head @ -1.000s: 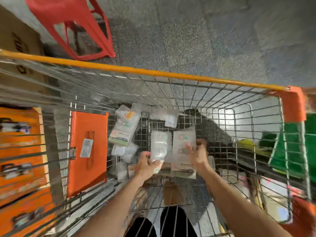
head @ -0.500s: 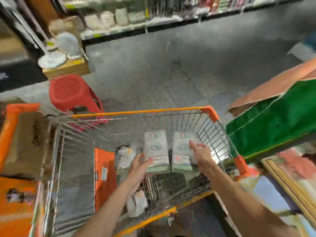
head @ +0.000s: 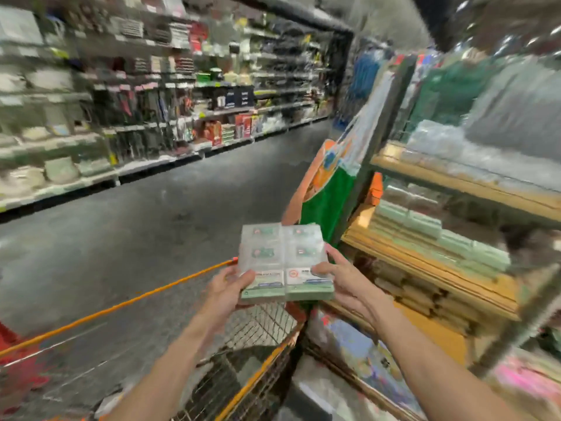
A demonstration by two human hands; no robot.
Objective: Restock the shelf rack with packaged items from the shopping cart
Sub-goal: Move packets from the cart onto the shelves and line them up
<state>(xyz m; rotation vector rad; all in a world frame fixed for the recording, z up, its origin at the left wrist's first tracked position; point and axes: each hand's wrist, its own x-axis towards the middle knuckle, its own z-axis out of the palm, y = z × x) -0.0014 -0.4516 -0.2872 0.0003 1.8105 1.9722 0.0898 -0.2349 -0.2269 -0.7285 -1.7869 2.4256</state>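
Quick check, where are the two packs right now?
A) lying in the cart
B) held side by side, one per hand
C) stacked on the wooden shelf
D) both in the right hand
B: the left hand grips the left pack and the right hand the right pack, edges together, above the shopping cart.

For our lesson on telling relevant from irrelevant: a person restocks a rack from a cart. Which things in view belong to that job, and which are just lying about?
Job: left hand and right hand, each holding a pack; left pack; right pack; shopping cart; shelf rack; green packs stacked on it.

Lying about: far aisle shelves; green-and-orange cloth on the rack's end; floor.
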